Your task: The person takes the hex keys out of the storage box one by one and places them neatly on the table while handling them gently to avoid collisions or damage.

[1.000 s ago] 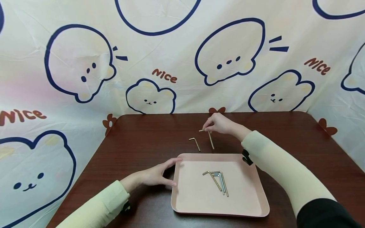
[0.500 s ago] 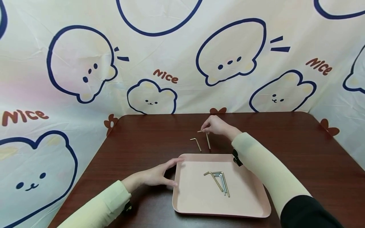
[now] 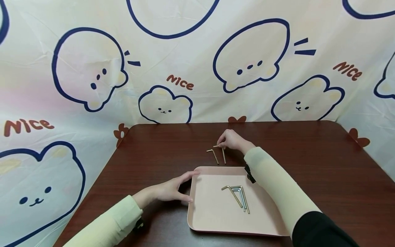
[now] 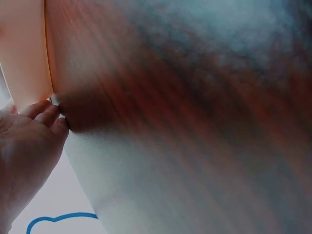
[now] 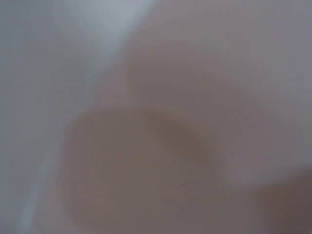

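Observation:
In the head view, my right hand (image 3: 234,140) pinches a brass-coloured hex key (image 3: 224,157) by its bend, its long arm pointing down toward the table. Just left of it, a second brass-coloured hex key (image 3: 215,157) lies on the wood. My left hand (image 3: 166,189) rests at the left edge of a pink tray (image 3: 203,219), thumb and fingers spread and touching the rim. Inside the tray are two brass-coloured hex keys (image 3: 236,199) and a silver hex key (image 3: 242,200) between them, partly overlapping. The left wrist view shows fingers (image 4: 46,114) against the tray's side. The right wrist view is blurred.
The dark wooden table (image 3: 154,151) reaches back to a cloth backdrop (image 3: 203,103) printed with cartoon animals. My right forearm (image 3: 268,181) passes over the tray's right side and hides part of it.
My right hand has come nearer and slightly left with the hex key, which now stands closer to the one on the table. The left hand and tray have stayed put.

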A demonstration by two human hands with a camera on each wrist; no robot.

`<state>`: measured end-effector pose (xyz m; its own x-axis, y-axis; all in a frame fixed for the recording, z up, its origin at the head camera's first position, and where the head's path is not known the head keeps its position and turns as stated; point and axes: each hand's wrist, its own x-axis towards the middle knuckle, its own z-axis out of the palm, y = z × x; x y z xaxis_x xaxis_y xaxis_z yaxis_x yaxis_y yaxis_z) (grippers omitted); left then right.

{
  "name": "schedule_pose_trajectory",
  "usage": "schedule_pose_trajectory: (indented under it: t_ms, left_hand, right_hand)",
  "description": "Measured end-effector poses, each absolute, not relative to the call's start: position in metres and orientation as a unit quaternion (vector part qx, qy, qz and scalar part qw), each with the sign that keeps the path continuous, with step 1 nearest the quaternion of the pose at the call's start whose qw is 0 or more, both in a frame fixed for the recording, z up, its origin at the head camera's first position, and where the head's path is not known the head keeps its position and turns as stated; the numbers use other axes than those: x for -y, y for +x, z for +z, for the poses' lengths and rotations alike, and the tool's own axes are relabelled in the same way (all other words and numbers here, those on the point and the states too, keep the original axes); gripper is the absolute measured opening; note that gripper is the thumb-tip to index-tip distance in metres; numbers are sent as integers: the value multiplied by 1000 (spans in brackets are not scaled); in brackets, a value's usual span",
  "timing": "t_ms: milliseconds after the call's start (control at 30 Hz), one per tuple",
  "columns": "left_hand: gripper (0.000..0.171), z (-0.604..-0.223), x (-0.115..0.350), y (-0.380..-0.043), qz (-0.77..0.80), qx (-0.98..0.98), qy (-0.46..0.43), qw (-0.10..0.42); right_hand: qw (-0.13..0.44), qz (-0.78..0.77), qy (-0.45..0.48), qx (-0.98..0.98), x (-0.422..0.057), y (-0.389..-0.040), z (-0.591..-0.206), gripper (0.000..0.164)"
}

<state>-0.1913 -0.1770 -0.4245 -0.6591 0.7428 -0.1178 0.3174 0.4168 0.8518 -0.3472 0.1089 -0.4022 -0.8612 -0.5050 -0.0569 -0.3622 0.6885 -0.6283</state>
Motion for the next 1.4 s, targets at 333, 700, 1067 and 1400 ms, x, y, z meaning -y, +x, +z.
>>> schedule_pose_trajectory:
  t_ms: [333,700,1067,1400]
  left_hand:
    - [84,-426,175,-192,426,-804,331,250]
    - [84,-426,173,-191,429,-801,332,253]
    - [84,-425,174,-189,427,-805,325,254]
    - [84,-424,176,-191,426,-807,324,250]
  right_hand:
    - [95,-291,-243,-921,-111,-348,-414,7]
    - [72,-240,-256,-934,-113,-349,-420,7]
    - [73,-285,-239,-925,-115,-348,-412,6]
    - [78,-308,-220,-922,-129,-350,-388,8]
